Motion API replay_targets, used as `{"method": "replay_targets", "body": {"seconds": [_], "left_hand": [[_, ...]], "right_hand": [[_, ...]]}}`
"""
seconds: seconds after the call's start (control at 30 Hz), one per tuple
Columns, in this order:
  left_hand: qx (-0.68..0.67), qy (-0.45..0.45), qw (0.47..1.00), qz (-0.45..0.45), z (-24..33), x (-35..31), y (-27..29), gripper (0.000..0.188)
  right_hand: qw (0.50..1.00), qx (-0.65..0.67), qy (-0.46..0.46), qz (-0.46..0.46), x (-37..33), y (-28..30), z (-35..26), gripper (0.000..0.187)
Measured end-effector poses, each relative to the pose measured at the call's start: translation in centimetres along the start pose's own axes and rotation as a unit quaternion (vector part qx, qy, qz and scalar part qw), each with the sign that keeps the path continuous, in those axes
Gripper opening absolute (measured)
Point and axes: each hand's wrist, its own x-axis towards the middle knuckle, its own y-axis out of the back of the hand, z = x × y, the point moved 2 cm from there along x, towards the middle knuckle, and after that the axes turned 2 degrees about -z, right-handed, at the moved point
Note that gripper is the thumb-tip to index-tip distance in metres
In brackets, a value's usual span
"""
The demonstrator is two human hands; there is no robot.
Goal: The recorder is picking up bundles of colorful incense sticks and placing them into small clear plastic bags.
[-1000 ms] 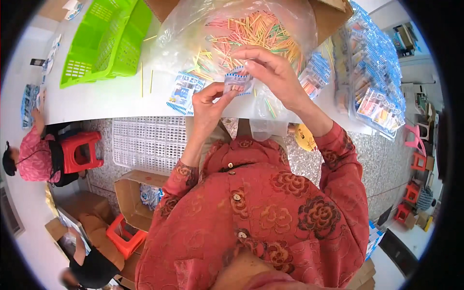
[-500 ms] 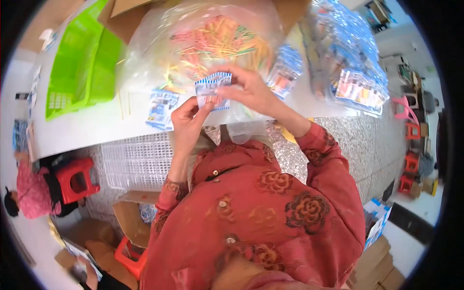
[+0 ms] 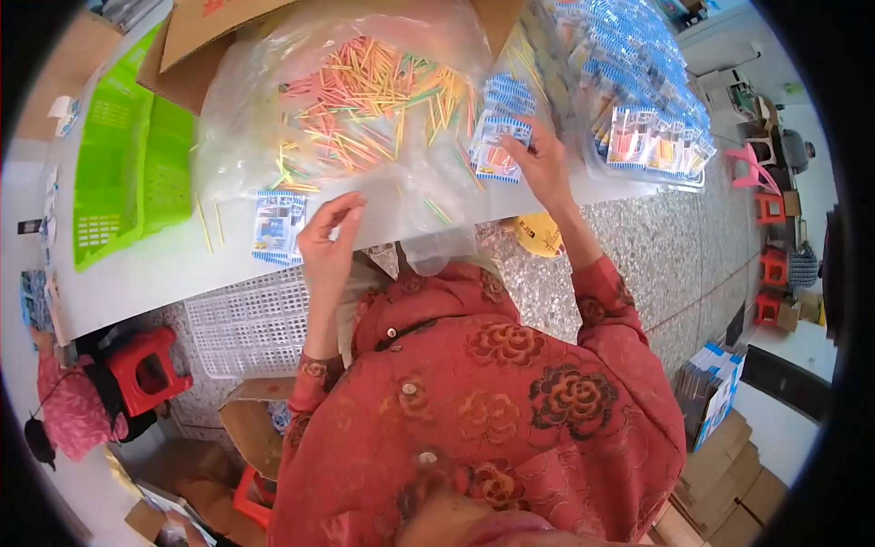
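Note:
My right hand (image 3: 547, 169) pinches a small blue-and-white packet (image 3: 499, 150) by its right edge. That packet lies over the near end of a row of similar packets (image 3: 507, 91), right of the loose sticks. My left hand (image 3: 328, 242) is open and holds nothing, its thumb and fingers apart above the table's front edge. Just left of it lies a small stack of blue-and-white packets (image 3: 277, 224). Beyond my hands, thin pink, yellow, orange and green sticks (image 3: 365, 100) are heaped on a clear plastic bag (image 3: 228, 128).
A bright green basket (image 3: 164, 173) stands at the left of the white table (image 3: 137, 283). At the right, a clear tray (image 3: 643, 178) is filled with packets. A cardboard box (image 3: 228, 32) is at the back. A white crate (image 3: 246, 328) and red stools (image 3: 150, 369) are below.
My right hand has carried a packet from in front of me rightward to the row of packets. My left hand has let go of it and moved slightly left.

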Motion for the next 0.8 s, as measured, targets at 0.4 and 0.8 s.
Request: {"method": "replay_targets", "body": {"seconds": [0.4,0.8], "left_hand": [[0.483,-0.086,0.833,0.256,-4.0,0.0,10.7,0.034],[0.416,-0.01,0.867,0.274,-5.5,0.7,12.0,0.024]], "right_hand": [[0.966,-0.134,0.121,0.186,0.4,-1.2,5.7,0.032],[0.971,-0.125,0.106,0.174,-0.7,-0.8,2.1,0.034]]}}
